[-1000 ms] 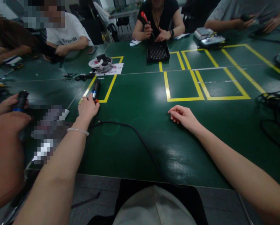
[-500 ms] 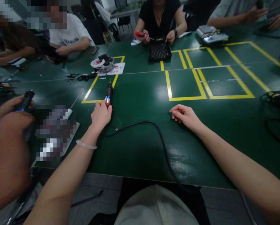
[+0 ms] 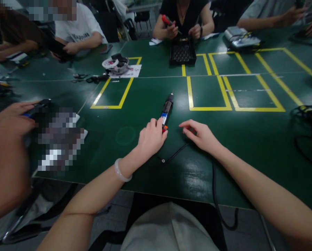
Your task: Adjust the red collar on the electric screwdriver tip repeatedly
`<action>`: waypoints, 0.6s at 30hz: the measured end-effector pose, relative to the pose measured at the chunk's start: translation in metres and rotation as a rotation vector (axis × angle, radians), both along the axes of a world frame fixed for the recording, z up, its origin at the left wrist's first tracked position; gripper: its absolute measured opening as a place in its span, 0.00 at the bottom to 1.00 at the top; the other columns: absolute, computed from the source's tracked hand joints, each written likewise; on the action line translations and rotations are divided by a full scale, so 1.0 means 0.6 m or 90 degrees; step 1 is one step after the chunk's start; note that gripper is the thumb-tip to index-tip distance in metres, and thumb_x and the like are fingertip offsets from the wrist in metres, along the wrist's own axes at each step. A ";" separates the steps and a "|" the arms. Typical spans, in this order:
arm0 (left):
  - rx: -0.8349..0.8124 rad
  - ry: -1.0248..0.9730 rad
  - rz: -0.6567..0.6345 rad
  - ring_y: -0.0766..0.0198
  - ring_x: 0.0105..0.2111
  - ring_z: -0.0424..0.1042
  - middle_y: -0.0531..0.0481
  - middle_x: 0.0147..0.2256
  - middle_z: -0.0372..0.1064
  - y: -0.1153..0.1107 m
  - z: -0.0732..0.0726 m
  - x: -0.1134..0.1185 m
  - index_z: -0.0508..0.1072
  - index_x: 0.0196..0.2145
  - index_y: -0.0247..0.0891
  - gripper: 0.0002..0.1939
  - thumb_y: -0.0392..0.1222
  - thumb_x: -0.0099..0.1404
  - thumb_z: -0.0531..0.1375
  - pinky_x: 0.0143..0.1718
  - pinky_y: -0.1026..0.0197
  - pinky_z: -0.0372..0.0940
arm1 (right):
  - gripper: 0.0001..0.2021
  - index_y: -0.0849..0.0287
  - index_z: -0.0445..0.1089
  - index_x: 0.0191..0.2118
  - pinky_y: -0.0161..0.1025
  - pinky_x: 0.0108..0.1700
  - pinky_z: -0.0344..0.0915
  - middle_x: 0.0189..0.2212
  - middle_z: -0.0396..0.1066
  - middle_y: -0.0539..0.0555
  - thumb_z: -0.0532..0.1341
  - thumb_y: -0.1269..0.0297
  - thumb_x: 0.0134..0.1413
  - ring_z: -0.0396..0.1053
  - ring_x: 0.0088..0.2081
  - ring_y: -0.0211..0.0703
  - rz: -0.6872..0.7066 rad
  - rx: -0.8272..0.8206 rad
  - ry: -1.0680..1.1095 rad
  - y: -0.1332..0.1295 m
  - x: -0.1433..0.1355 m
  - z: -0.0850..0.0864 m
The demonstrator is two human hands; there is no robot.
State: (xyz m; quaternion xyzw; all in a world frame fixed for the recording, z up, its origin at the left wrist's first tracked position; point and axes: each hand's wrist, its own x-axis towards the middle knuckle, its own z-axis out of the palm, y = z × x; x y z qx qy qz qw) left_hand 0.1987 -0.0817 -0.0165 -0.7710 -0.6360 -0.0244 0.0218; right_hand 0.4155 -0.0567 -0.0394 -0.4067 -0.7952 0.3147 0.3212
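Note:
My left hand (image 3: 152, 136) is wrapped round the rear end of a black electric screwdriver (image 3: 167, 106) with a blue and silver band and a red part near the grip. The screwdriver lies low over the green table, its thin bit pointing away from me. To the right of it, my right hand (image 3: 201, 135) rests with fingers loosely bent and a gap between thumb and forefinger, holding nothing. A black cord (image 3: 214, 188) passes below my right wrist and hangs over the table's near edge. A thinner lead with a small round end (image 3: 163, 160) lies below my left hand.
Yellow tape rectangles (image 3: 210, 108) mark the green table (image 3: 98, 153). A tape roll (image 3: 116, 65) sits on paper at the back left. Across from me, a person holds a red-handled tool (image 3: 166, 20) over a black tray (image 3: 183, 62). Cables (image 3: 311, 113) lie at right; a co-worker's hands (image 3: 12, 116) are at left.
My left hand has carried the screwdriver to the right, close to my right hand. The cord has shifted right with it. My right hand has moved slightly left.

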 end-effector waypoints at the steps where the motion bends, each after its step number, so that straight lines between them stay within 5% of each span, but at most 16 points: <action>1: -0.001 -0.001 -0.012 0.51 0.46 0.71 0.38 0.49 0.64 -0.003 0.000 0.011 0.59 0.62 0.37 0.25 0.50 0.72 0.53 0.38 0.55 0.68 | 0.11 0.56 0.71 0.49 0.42 0.40 0.65 0.36 0.73 0.55 0.55 0.67 0.64 0.71 0.37 0.46 0.016 0.010 -0.016 -0.003 -0.004 0.000; 7: -0.020 -0.018 -0.075 0.54 0.45 0.71 0.41 0.48 0.65 -0.021 -0.001 0.047 0.58 0.63 0.40 0.26 0.50 0.71 0.53 0.37 0.57 0.67 | 0.05 0.55 0.70 0.42 0.41 0.40 0.64 0.36 0.74 0.54 0.59 0.65 0.62 0.70 0.37 0.45 0.070 -0.015 -0.031 -0.008 -0.014 -0.002; 10: -0.030 -0.049 -0.098 0.53 0.45 0.71 0.41 0.49 0.64 -0.024 -0.003 0.045 0.55 0.65 0.41 0.33 0.57 0.69 0.56 0.37 0.56 0.67 | 0.08 0.57 0.66 0.34 0.35 0.27 0.59 0.22 0.67 0.48 0.60 0.59 0.61 0.63 0.23 0.37 0.046 -0.187 0.032 -0.003 -0.009 -0.001; 14: -0.039 -0.069 -0.107 0.53 0.45 0.71 0.40 0.51 0.63 -0.024 -0.007 0.039 0.53 0.66 0.39 0.39 0.60 0.65 0.59 0.39 0.55 0.67 | 0.13 0.57 0.62 0.32 0.30 0.16 0.51 0.16 0.63 0.44 0.60 0.54 0.59 0.57 0.15 0.32 0.034 -0.464 0.161 0.003 -0.002 0.003; 18: -0.040 -0.077 -0.103 0.53 0.46 0.71 0.41 0.51 0.63 -0.022 -0.011 0.037 0.53 0.66 0.42 0.39 0.59 0.65 0.60 0.40 0.56 0.67 | 0.14 0.58 0.62 0.31 0.27 0.14 0.51 0.16 0.65 0.45 0.64 0.54 0.55 0.59 0.15 0.31 0.018 -0.561 0.217 0.005 0.000 0.003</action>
